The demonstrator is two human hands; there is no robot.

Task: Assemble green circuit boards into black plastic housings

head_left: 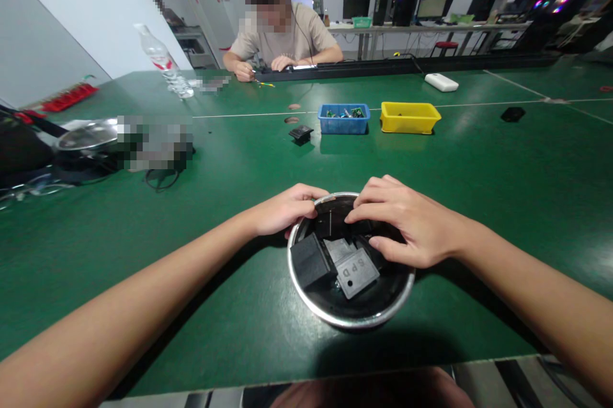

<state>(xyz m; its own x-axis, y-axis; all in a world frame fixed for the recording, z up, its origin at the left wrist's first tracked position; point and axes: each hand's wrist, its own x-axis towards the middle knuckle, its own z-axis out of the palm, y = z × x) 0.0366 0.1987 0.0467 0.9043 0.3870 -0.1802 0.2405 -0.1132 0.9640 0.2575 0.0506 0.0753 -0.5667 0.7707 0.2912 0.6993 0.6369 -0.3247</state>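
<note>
The round bowl (373, 306) sits upright, opening upward.

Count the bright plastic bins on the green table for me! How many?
2: a blue bin and, just right of it, a yellow bin, both beyond the silver-rimmed bowl.

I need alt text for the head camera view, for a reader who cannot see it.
A person's left hand steadies a round silver-rimmed bowl and the right hand is in it, among black parts and a grey piece marked SPD. Farther back on the green table are a blue bin and a yellow bin; another person is opposite.
</note>
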